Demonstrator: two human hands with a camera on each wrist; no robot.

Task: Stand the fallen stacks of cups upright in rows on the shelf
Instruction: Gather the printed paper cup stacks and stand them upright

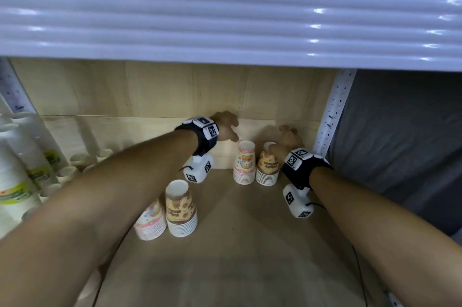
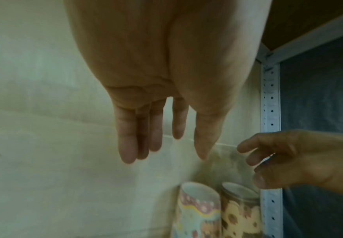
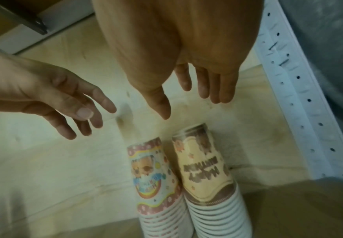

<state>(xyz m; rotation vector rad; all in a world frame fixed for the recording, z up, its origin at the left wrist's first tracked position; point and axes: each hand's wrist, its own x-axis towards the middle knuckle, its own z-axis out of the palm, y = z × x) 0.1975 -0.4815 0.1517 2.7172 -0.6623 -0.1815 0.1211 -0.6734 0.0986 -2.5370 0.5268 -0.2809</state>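
Two stacks of upturned paper cups stand side by side at the back right of the wooden shelf (image 1: 250, 244): a pink stack (image 1: 244, 166) (image 3: 156, 180) (image 2: 197, 212) and a brown stack (image 1: 267, 169) (image 3: 209, 177) (image 2: 240, 214). My left hand (image 1: 226, 127) (image 2: 158, 136) hovers above the pink stack, fingers straight, holding nothing. My right hand (image 1: 290, 137) (image 3: 197, 90) hangs just above the brown stack, fingers relaxed and empty. Nearer the front, another brown stack (image 1: 180, 209) and another pink stack (image 1: 151, 220) stand upright together, the pink one partly behind my left forearm.
White cup stacks in plastic wrap (image 1: 17, 171) and loose white cups (image 1: 67, 171) fill the shelf's left side. A perforated white upright (image 1: 333, 111) bounds the right, with grey fabric (image 1: 400, 144) beyond. A ribbed white shelf front (image 1: 225, 11) overhangs. The wooden back panel (image 1: 162, 89) is close behind my hands.
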